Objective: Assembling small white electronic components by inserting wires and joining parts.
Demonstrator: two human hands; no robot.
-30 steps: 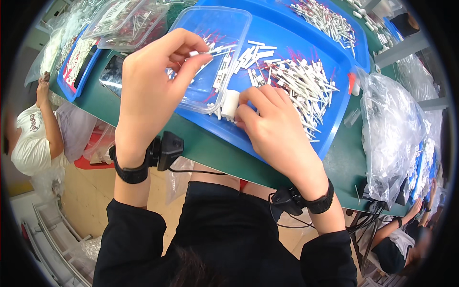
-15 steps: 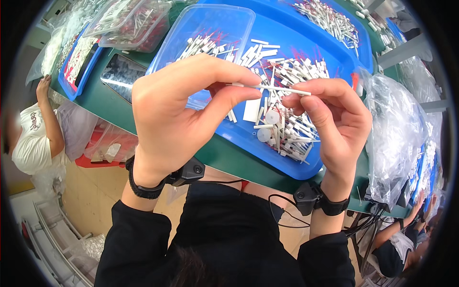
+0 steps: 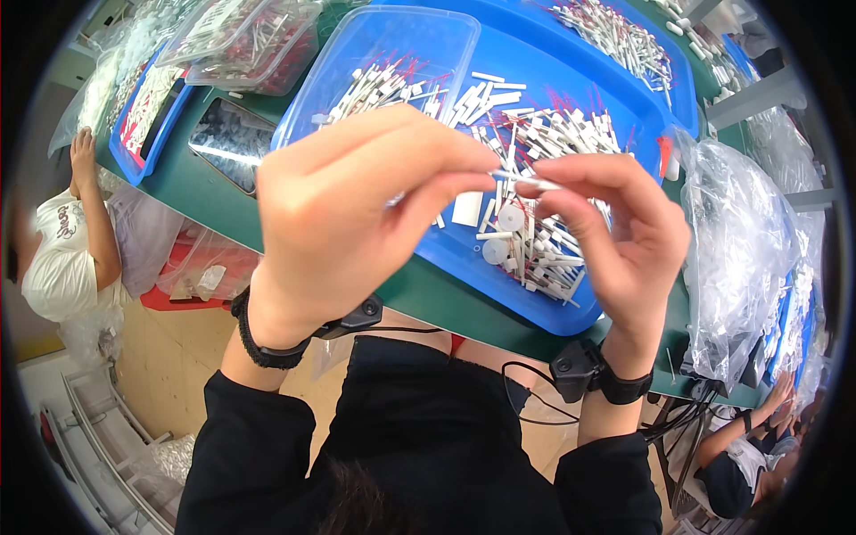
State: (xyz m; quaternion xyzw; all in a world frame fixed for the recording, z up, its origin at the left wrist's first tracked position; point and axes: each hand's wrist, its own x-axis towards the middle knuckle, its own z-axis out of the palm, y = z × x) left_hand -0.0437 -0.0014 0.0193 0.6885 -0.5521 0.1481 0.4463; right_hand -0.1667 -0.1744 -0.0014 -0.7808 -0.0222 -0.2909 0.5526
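Observation:
Both hands are pinched on a thin white rod point(image 3: 539, 184) held above a blue tray point(image 3: 464, 290). My left hand point(image 3: 343, 209) has thumb and forefinger closed at the rod's left end, hiding that part. My right hand point(image 3: 629, 232) pinches the other end between thumb and fingertips. Beneath the hands lies a heap of white sticks with red wires point(image 3: 571, 134). Two round translucent discs, one of them a small disc point(image 3: 511, 218), rest on the pile. Partly behind my left hand, a clear plastic box point(image 3: 419, 40) in the tray holds more of the wired sticks.
A phone point(image 3: 230, 143) lies on the green table point(image 3: 446, 299) at left, near another clear box point(image 3: 245, 76). A second blue tray point(image 3: 682, 89) stands behind. Clear plastic bags point(image 3: 736, 241) sit at right. Other people work at both sides.
The hands have drawn closer together, and less of the rod shows between them. The left hand has shifted slightly right and the right hand slightly left.

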